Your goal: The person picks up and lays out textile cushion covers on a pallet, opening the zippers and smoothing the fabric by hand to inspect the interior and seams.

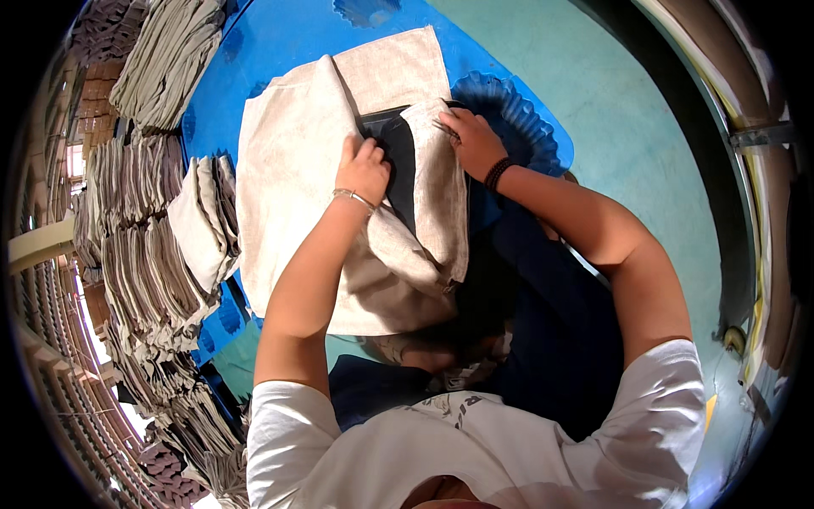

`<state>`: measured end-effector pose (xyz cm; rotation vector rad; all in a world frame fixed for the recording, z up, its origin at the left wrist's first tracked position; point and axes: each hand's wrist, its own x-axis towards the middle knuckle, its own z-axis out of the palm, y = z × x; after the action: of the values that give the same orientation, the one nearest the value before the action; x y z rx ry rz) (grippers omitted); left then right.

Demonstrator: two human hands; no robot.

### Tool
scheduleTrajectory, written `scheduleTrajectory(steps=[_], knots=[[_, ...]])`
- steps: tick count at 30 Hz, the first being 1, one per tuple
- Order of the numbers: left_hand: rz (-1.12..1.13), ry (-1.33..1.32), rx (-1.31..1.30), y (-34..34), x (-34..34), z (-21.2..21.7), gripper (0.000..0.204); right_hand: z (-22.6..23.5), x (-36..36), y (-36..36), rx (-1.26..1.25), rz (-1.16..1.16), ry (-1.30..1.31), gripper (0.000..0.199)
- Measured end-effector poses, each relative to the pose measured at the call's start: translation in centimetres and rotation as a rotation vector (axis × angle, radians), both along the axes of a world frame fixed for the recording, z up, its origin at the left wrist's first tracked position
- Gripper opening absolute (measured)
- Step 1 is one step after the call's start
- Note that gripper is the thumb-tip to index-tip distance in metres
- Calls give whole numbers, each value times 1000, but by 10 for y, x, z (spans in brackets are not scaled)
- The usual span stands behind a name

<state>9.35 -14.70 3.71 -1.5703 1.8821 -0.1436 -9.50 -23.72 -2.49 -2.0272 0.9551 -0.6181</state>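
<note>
A large beige cloth lies spread in front of me, its right part folded back over a dark flat panel that shows through the gap. My left hand has curled fingers at the cloth's fold, along the panel's left edge. At the panel's far right corner, the fingers of my right hand are closed on the edge of the folded beige strip. The cloth's near edge hangs toward my lap. Whether the panel is fixed to the cloth is hidden.
Under the cloth is a blue plastic surface with a fluted round hollow at right. Stacks of folded cloths line the left side, with a loose beige piece hanging beside them. Green floor extends to the right.
</note>
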Motion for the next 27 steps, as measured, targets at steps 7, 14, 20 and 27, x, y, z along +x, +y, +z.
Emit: scheduleTrajectory(steps=[7, 14, 20, 27], knots=[[228, -144, 243, -27, 24, 2, 29, -23, -1, 0, -44, 40, -27, 40], [448, -269, 316, -25, 35, 6, 34, -26, 0, -5, 107, -92, -82, 36], [477, -350, 461, -29, 35, 6, 34, -33, -6, -7, 118, -89, -60, 37], [223, -201, 528, -18, 45, 6, 37, -21, 3, -2, 112, -60, -66, 35]])
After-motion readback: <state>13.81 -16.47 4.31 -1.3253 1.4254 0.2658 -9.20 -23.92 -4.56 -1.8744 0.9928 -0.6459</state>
